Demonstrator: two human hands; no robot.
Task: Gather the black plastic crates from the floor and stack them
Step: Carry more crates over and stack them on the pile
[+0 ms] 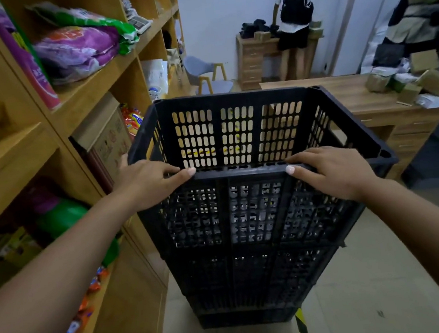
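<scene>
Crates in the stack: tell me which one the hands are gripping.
The top crate: left hand and right hand both hold its near rim. The crates beneath are untouched.

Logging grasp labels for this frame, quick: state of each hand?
Left hand: closed on the near rim of the top black crate, at its left end.
Right hand: closed on the same rim, at its right end.

Head view, downward (close, wide)

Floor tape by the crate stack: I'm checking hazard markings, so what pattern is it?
Yellow and black diagonal stripes on the floor tape, seen in the head view.
</scene>
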